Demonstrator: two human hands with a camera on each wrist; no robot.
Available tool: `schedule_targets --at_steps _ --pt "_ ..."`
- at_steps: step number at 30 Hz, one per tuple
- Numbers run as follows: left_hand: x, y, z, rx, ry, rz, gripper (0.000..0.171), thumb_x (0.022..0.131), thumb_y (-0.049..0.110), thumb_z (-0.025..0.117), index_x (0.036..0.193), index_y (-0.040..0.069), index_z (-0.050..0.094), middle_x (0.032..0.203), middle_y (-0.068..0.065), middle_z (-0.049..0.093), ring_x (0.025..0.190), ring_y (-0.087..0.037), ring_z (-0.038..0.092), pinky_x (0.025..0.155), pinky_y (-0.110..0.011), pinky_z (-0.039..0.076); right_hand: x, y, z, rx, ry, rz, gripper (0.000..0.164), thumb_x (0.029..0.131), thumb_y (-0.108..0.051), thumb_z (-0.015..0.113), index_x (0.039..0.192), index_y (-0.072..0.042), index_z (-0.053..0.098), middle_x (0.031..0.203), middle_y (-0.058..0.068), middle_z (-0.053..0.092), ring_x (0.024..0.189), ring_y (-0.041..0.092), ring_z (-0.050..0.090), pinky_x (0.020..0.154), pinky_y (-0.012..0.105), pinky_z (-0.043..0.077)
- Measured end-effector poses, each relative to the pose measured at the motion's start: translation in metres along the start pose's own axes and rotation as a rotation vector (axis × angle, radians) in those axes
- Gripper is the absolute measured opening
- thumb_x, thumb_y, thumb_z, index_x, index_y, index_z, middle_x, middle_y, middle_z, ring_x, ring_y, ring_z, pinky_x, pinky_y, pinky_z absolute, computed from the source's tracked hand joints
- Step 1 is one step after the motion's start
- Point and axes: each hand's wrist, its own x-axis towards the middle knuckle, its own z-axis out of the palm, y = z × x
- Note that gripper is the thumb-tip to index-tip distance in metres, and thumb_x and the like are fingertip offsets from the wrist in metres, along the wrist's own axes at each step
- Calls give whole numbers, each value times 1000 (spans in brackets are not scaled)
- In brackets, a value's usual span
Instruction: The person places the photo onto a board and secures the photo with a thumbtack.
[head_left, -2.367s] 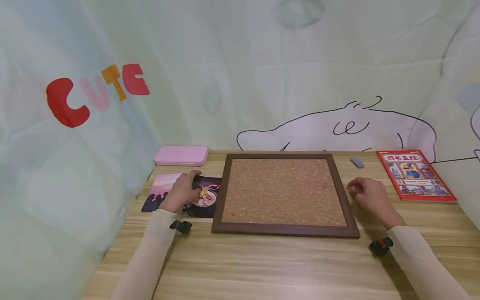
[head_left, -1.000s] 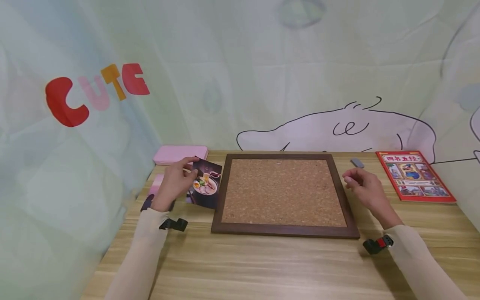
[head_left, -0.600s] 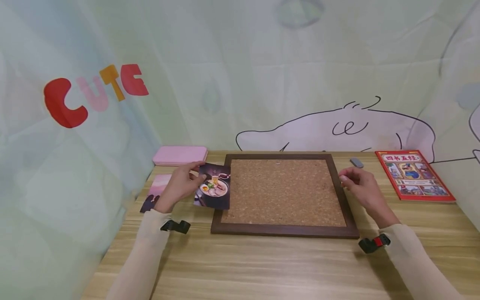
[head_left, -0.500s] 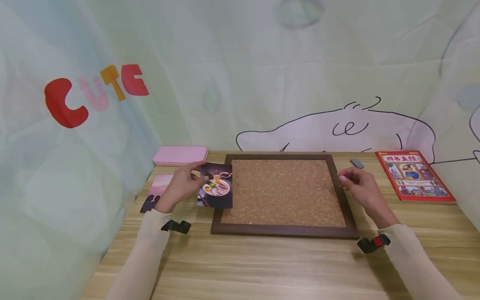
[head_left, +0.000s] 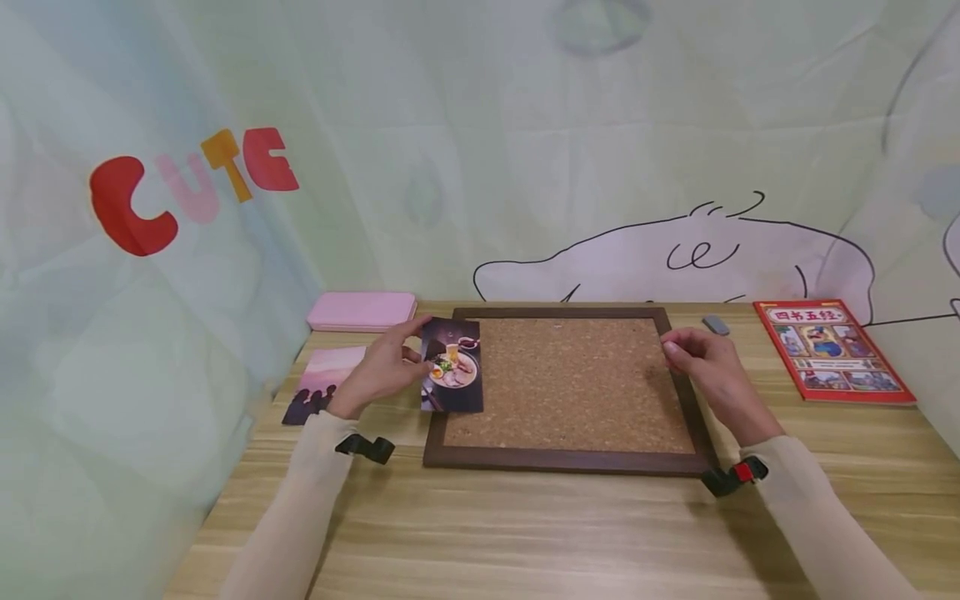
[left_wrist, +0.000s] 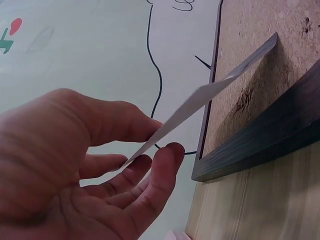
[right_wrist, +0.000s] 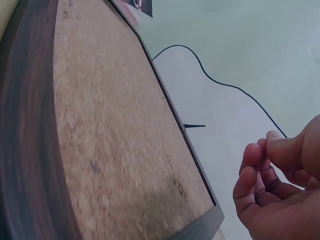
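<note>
A photo print of a ramen bowl (head_left: 454, 371) is pinched by my left hand (head_left: 386, 367) at its left edge, between thumb and fingers. In the left wrist view the print (left_wrist: 192, 102) appears nearly edge-on, tilted, over the left frame edge of a cork board (head_left: 570, 392). My right hand (head_left: 712, 379) hovers over the board's right frame edge. Its thumb and index fingertips (right_wrist: 254, 152) meet, the other fingers curled; whether something tiny sits between them cannot be seen. A second photo with a pink sky (head_left: 330, 375) lies on the table, partly behind my left hand.
A pink pencil case (head_left: 362, 310) stands at the table's back left. At the right lie a small grey eraser-like block (head_left: 716, 324) and a red book (head_left: 832, 354). A printed curtain (head_left: 600, 150) closes off the back and left.
The ramen photo has been lifted off the table and carried right, over the board's left side. The pink-sky photo stays behind. My right hand has moved left, over the right frame edge.
</note>
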Motion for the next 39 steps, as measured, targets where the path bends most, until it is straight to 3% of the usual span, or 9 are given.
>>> schedule_targets --at_steps 6,13,24,39 --pt "5 3 2 -37 -22 16 85 90 -5 72 166 2 35 155 -32 49 100 -32 74 75 -25 58 3 -5 7 63 9 -30 40 111 -22 58 137 8 58 102 -3 65 92 7 60 86 20 57" --pt "12 8 6 -95 -51 9 83 92 -8 69 167 3 34 155 -33 48 102 -33 74 80 -26 59 5 -8 16 89 -20 12 40 111 -22 58 140 6 58 103 -10 63 95 4 59 89 22 56" --pt "21 12 17 -162 -72 40 80 94 -9 68 165 -3 34 149 -36 50 97 -31 74 79 -22 56 8 -17 32 165 -52 44 38 111 -22 59 139 5 58 104 -8 64 96 7 61 90 24 57" --pt "31 18 27 -170 -101 -35 79 97 -1 70 168 7 35 152 -30 52 103 -30 76 89 -34 60 18 -31 52 214 -91 68 38 110 -17 60 140 6 59 103 -7 66 92 5 63 89 26 57"
